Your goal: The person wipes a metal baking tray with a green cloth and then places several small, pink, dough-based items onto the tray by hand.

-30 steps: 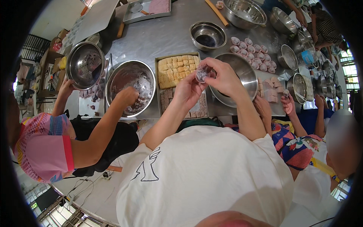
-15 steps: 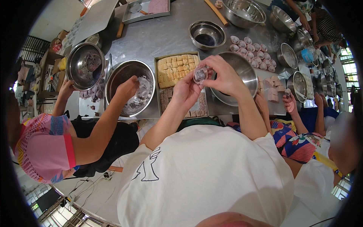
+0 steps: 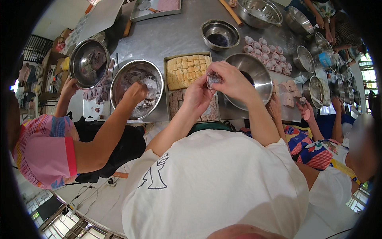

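A small purple-grey lump of dough (image 3: 213, 79), dusted with white powder, is held up between my two hands. My left hand (image 3: 197, 95) cups it from below and the left, while my right hand (image 3: 230, 78) pinches it from above with thumb and fingers. Its underside is hidden by the fingers. Right below the hands is a rectangular tray (image 3: 166, 85), filled with yellow cut dough pieces (image 3: 187, 69) at the far side and brownish-pink ones (image 3: 175, 104) nearer me. Partly behind my right hand stands a wide steel bowl (image 3: 260, 75) with something dark inside.
On the left, a co-worker's hand (image 3: 136, 92) reaches into a steel bowl (image 3: 119, 71) of white powder; their other hand steadies a tilted bowl (image 3: 89, 63). Shaped pink dough pieces (image 3: 266, 51) lie at the right. Another co-worker's hand (image 3: 305, 109) holds a small lump there.
The lump has been turned between my fingers, and my right hand has closed further over it. In the powder bowl, the left co-worker's hand has shifted slightly.
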### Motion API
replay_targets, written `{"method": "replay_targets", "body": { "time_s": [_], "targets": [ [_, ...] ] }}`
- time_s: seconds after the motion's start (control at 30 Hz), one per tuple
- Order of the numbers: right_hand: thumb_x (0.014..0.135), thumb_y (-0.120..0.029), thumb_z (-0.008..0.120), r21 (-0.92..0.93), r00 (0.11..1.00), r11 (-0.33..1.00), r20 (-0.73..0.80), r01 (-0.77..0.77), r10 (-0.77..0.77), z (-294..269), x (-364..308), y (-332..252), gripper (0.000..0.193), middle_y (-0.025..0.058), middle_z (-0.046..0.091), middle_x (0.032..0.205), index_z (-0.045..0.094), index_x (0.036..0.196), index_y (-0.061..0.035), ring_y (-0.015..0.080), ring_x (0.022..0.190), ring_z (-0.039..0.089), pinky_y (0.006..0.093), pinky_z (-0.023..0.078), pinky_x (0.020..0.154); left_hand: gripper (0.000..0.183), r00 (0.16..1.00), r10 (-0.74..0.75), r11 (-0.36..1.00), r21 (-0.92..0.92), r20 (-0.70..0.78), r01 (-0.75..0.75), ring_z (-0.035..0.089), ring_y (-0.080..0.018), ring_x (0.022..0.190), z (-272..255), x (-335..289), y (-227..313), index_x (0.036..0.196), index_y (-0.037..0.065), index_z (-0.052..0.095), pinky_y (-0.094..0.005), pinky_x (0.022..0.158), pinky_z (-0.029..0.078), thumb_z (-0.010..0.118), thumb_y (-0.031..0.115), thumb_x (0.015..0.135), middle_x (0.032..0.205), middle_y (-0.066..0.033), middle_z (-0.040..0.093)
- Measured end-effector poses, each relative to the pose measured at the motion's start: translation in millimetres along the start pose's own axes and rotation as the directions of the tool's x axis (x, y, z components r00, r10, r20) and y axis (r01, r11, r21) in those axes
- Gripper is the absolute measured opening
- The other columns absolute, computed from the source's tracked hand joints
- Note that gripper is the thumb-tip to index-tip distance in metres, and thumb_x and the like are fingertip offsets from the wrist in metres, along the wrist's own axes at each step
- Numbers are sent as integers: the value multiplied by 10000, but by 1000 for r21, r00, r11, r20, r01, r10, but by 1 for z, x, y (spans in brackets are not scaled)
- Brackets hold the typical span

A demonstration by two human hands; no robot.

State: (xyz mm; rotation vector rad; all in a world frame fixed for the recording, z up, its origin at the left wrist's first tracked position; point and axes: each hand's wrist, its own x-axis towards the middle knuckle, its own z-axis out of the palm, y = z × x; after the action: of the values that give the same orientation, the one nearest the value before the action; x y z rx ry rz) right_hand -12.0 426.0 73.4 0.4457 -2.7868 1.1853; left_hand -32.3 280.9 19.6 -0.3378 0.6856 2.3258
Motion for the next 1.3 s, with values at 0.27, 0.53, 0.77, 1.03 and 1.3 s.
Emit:
{"method": "replay_targets", "body": {
  "time_s": [0.27, 0.53, 0.77, 1.03, 1.3],
  "targets": [
    [666, -32, 635, 85, 999, 996, 3, 41, -42, -9, 1, -2, 354, 129, 611, 968, 588, 1016, -11, 300, 942, 572, 370, 475, 808, 342, 996, -87, 988, -132, -16, 84, 532, -268, 1140, -5, -2, 3, 1262, -72, 406, -411, 992, 468, 313, 138, 1009, 1239, -177, 499],
    [637, -14, 658, -21, 998, 999, 43, 49, -48, -4, 2, -4, 361, 98, 596, 943, 585, 991, -34, 284, 942, 537, 374, 468, 801, 334, 997, -80, 994, -77, -18, 78, 525, -260, 1149, -10, 0, 4, 1261, -56, 419, -397, 981, 472, 324, 140, 1008, 1235, -162, 507],
    [635, -31, 672, -132, 989, 980, 48, 148, -143, 8, 3, -1, 364, 84, 593, 937, 570, 985, -39, 272, 964, 543, 378, 460, 826, 326, 997, -59, 998, -26, -47, 58, 529, -246, 1148, -14, -1, 2, 1266, -35, 421, -395, 972, 479, 340, 143, 1005, 1231, -145, 510],
    [691, -73, 649, 44, 991, 996, 102, 78, -82, -4, 2, 0, 325, 92, 608, 922, 589, 1009, -54, 283, 924, 565, 373, 467, 802, 351, 989, -147, 988, -56, -31, 145, 540, -282, 1138, -18, -1, 6, 1256, -75, 407, -423, 999, 469, 288, 138, 1005, 1225, -179, 504],
    [689, -71, 647, 39, 994, 998, 90, 55, -58, -2, 3, 11, 309, 111, 602, 902, 599, 994, -58, 275, 865, 581, 362, 480, 772, 335, 987, -157, 987, -34, 14, 158, 556, -268, 1111, -22, 2, 8, 1248, -70, 433, -415, 956, 490, 309, 125, 1005, 1210, -172, 530]
  ]
}}
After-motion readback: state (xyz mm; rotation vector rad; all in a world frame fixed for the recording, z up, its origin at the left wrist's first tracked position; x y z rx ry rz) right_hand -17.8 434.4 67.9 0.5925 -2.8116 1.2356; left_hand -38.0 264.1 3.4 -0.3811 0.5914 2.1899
